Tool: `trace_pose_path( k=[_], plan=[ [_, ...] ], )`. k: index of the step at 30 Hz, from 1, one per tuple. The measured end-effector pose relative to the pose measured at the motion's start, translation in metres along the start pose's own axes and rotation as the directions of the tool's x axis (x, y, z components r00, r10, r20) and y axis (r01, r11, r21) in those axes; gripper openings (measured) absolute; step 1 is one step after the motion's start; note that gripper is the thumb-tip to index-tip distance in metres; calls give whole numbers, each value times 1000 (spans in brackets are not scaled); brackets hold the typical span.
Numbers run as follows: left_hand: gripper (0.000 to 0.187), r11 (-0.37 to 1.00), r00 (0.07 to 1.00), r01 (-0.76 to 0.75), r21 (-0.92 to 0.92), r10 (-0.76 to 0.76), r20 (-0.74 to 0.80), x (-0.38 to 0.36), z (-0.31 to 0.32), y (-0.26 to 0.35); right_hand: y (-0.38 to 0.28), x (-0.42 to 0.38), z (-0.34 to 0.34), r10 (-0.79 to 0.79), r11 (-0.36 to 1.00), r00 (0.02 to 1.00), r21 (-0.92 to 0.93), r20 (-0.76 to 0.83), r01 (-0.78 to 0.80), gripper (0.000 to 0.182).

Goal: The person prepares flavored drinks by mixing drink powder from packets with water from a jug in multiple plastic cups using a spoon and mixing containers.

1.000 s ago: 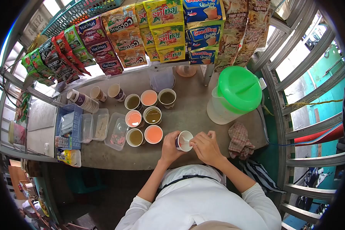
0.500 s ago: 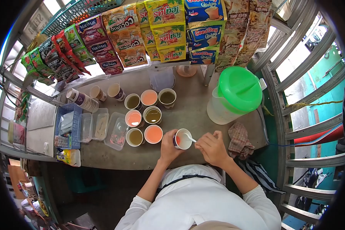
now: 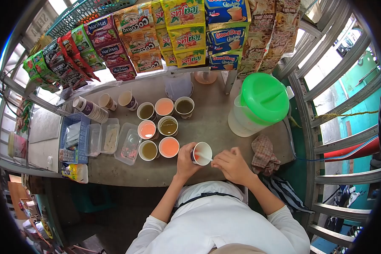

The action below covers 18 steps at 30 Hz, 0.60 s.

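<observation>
My left hand [image 3: 186,161] is wrapped round a paper cup [image 3: 204,150] near the table's front edge, its mouth tilted toward me and some orange-pink stuff visible inside. A white spoon [image 3: 206,159] reaches into that cup, its handle pinched in my right hand [image 3: 230,164]. Left of my hands stand several filled cups, some with pink-orange drink, such as this pink cup [image 3: 169,147], others with dark green-brown drink, such as this green cup [image 3: 149,150]. How much the held cup contains is unclear.
A pitcher with a green lid [image 3: 264,99] stands at the right, beside a checked cloth [image 3: 265,154]. Clear plastic containers [image 3: 128,144], stacked paper cups [image 3: 91,110] and a blue basket [image 3: 75,137] are on the left. Drink sachets [image 3: 184,34] hang along the back.
My right hand has moved slightly left and down toward the cup, and the spoon now lies lower and deeper in it. My left hand keeps its hold on the cup.
</observation>
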State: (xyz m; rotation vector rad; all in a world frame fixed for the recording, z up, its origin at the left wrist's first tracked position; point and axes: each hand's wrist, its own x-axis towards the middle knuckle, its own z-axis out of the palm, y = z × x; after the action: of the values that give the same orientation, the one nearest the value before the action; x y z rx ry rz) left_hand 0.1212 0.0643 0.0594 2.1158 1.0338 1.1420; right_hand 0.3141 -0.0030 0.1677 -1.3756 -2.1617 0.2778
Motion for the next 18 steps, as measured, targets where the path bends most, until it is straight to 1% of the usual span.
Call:
trace_pose_path(
  k=[2,5,8,11,14,17,18],
  plan=[
    [87,1000,999,-7,17,6,35,-1,0,-2,2,-4,6,11,994,1000,113,3,-12,5],
    [83,1000,1000,-6,-15,6,-5,1,-1,0,-2,0,-4,6,999,998,-46,-70,-9,5],
    [83,1000,1000,-18,-14,18,12,3,-1,2,1,-3,-4,29,999,1000,33,-3,-29,6],
    [83,1000,1000,-8,-3,8,-5,1,0,0,-1,-6,-5,80,997,989,30,-122,-77,5],
    [82,1000,1000,0,-14,0,12,2,-1,0,3,-5,-4,13,995,1000,99,28,-15,5],
    [82,1000,1000,-7,-25,7,-2,1,-1,0,1,-6,-5,33,998,994,57,-103,-27,4],
    [82,1000,1000,-12,-25,12,-3,1,-1,0,2,-6,-7,42,997,997,72,-57,-38,4]
  ],
)
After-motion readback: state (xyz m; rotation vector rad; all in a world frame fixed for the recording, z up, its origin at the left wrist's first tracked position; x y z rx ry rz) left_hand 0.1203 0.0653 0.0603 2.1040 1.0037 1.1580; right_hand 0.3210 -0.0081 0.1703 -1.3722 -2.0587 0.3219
